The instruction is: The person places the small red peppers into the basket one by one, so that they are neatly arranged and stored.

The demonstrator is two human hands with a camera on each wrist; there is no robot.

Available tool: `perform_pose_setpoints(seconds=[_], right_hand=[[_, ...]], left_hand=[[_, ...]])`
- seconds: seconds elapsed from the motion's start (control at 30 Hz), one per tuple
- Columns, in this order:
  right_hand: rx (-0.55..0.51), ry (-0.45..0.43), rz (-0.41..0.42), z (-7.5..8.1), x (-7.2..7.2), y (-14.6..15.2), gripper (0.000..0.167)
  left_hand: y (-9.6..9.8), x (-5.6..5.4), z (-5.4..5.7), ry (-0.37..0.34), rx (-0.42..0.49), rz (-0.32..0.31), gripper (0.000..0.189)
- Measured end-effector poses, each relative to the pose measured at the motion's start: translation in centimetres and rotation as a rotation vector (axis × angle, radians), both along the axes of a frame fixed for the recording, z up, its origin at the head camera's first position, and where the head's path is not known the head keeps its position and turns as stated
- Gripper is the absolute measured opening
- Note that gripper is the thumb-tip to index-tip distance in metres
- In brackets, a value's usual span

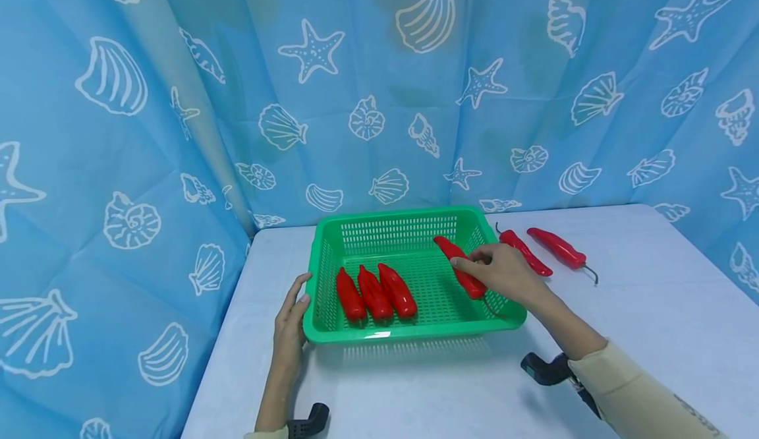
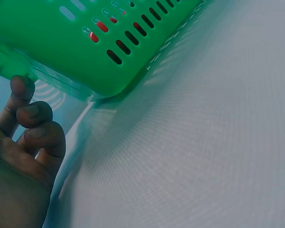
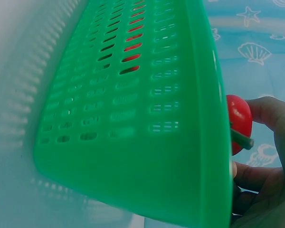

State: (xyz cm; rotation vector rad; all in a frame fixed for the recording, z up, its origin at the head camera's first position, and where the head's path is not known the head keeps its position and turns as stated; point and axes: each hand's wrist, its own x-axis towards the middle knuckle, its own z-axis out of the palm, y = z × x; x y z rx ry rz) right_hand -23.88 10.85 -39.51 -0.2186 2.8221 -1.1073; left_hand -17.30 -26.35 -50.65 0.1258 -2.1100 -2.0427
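A green plastic basket (image 1: 415, 331) with slotted walls stands on the table. Inside it, towards the left, three red chili peppers (image 1: 375, 295) lie side by side. Over the basket's right part, my right hand (image 1: 504, 269) pinches another red chili pepper (image 1: 452, 250) between thumb and fingers, its stem hanging towards me. In the right wrist view, that pepper's stem end (image 3: 241, 124) shows past the rim. At the basket's left rim, my left hand (image 1: 289, 323) holds the edge. The left wrist view shows curled fingers (image 2: 42, 135) just under the rim.
Two more red chili peppers, one nearer the basket (image 1: 524, 252) and one farther right (image 1: 559, 248), lie on the white-covered table (image 1: 640, 294). A blue curtain (image 1: 367, 83) with shells and starfish hangs behind and at the sides.
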Motion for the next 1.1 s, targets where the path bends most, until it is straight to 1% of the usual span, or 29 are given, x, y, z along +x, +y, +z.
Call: perform_pose_setpoints(seconds=[0.4,0.7,0.87,1.1], right_hand=[[0.01,0.004,-0.015,-0.4,-0.2,-0.5,0.053],[0.008,0.01,0.004,-0.5,-0.3,-1.1,0.05],[0.008,0.023,0.025,-0.6,-0.3,-1.5,0.051],[-0.001,0.026,0.037,-1.1,-0.4,-2.0,0.046]], left_hand=[[0.0,-0.1,0.0,0.004,0.009,-0.005,0.041],[0.0,0.1,0.0,0.015,0.012,-0.002,0.041],[-0.1,0.0,-0.1,0.01,0.003,0.003,0.04],[-0.2,-0.2,-0.1,0.013,0.016,-0.003,0.039]])
